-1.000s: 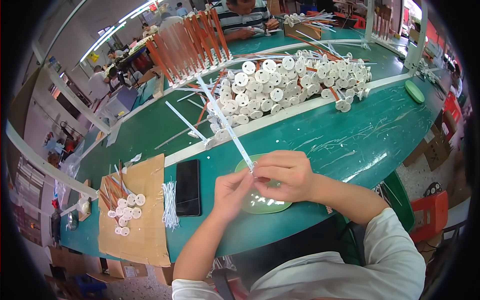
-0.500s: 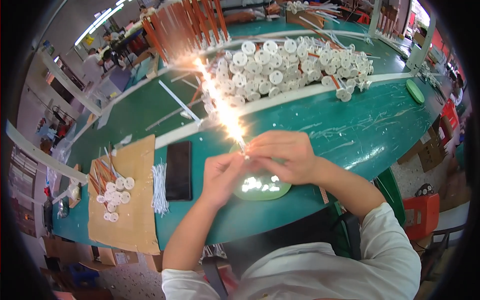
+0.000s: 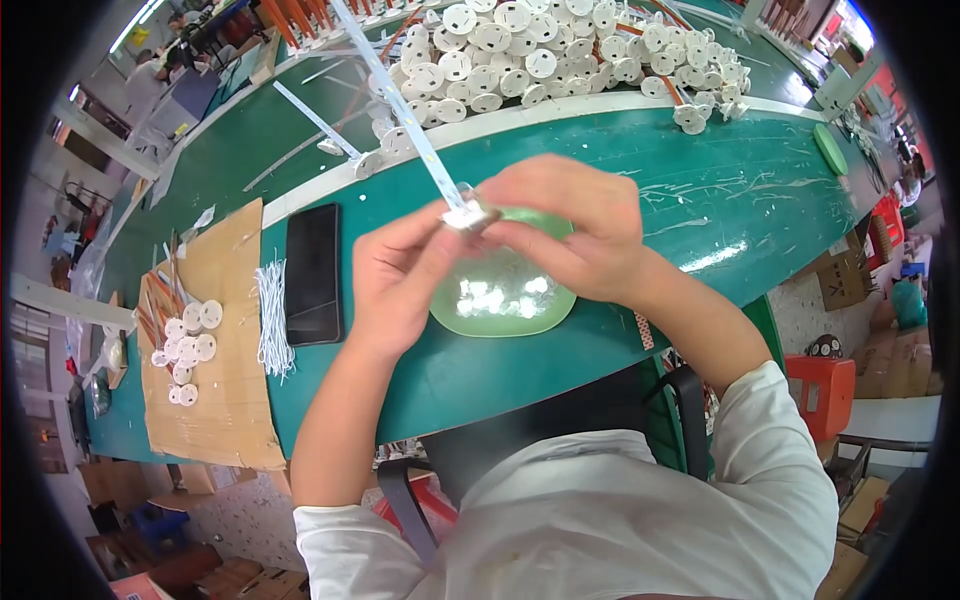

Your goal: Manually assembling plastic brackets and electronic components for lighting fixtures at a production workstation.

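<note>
A long, narrow white LED strip [image 3: 403,110] slants up and away from my fingers, unlit. At its lower end sits a small white end piece [image 3: 468,214], partly hidden by fingertips. My left hand [image 3: 393,285] is closed, thumb and finger pinching that end from the left. From the right, the closed fingertips of my right hand [image 3: 590,228] grip the same end piece. Beneath both hands stands a pale green bowl [image 3: 500,325] holding many small shiny pieces, too small to name.
A large heap of white round-based parts [image 3: 520,60] lies behind the white ledge. At left, a cardboard sheet [image 3: 220,400] carries several similar parts with brown strips. A bundle of white wires [image 3: 272,318] lies beside a black phone [image 3: 313,275]. A green oval object [image 3: 830,150] rests far right.
The LED strip was glowing brightly and is now dark. The view has shifted, so the table things appear higher and further left. Both hands still hold the strip's lower end.
</note>
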The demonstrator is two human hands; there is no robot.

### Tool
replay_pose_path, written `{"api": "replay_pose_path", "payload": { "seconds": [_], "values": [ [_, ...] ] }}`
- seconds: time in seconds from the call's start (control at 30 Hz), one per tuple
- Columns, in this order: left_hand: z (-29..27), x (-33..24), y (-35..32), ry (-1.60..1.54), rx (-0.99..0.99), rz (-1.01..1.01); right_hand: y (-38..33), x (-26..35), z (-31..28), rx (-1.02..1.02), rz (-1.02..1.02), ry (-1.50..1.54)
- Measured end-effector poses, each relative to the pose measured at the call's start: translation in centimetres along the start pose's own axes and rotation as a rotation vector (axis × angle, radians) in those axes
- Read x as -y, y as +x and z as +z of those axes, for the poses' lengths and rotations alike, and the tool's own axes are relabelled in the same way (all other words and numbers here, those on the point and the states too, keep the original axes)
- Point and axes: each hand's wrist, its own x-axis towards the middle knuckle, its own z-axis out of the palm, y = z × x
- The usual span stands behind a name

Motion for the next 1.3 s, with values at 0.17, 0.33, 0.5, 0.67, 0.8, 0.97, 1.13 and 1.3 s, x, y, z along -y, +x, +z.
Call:
{"api": "replay_pose_path", "payload": {
  "seconds": [0.17, 0.33, 0.5, 0.67, 0.8, 0.97, 1.13, 1.3],
  "values": [
    [-1.2, -0.1, 0.6, 0.143, -0.317, 0.016, -0.1, -0.4, -2.6, 0.443, 0.194, -0.391],
    [-1.1, 0.3, 0.6, 0.197, -0.365, -0.026, 0.1, 0.8, -2.5, 0.826, 0.212, -0.494],
    [-0.6, 0.2, 0.6, 0.184, -0.349, -0.063, -1.1, 0.2, -2.2, 0.979, 0.159, -0.509],
    [-0.5, 0.4, 0.6, 0.215, -0.341, -0.037, -0.6, 0.1, -2.1, 1.006, 0.201, -0.462],
    [-0.5, 0.4, 0.6, 0.173, -0.334, -0.054, -0.3, 0.3, -2.3, 0.894, 0.314, -0.269],
    [-0.6, 0.1, 0.5, 0.053, -0.292, -0.089, 0.0, -0.1, -2.2, 0.784, 0.376, -0.095],
    [-0.3, -0.4, 0.6, -0.192, -0.222, -0.099, 0.4, 0.0, -2.3, 0.712, 0.447, 0.041],
    [-0.4, -0.3, 0.4, -0.169, -0.170, -0.089, 0.1, -0.2, -2.1, 0.570, 0.507, 0.181]
  ]
}}
